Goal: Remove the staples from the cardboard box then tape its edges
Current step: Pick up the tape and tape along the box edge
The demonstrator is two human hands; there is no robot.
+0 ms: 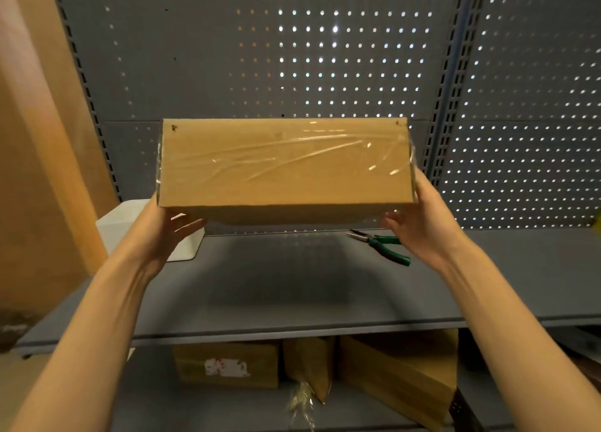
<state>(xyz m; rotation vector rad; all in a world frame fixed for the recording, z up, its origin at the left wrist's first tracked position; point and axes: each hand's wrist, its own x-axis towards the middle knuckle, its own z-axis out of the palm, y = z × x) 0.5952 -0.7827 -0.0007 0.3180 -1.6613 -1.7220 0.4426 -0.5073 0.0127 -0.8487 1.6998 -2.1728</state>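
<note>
Now both hands, L [169,233] & R [419,226], grip taped cardboard box [286,168] ends, above shelf [292,288].

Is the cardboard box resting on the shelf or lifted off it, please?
Lifted: the cardboard box hangs above the shelf, left hand and right hand gripping its ends.

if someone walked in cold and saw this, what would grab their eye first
The cardboard box, held up in mid-air over the grey shelf, with wrinkled clear tape shining across its facing side. The left hand and right hand support it at its two ends. Next, the green-handled pliers lying on the shelf beneath the box's right end, and the lit pegboard behind.
</note>
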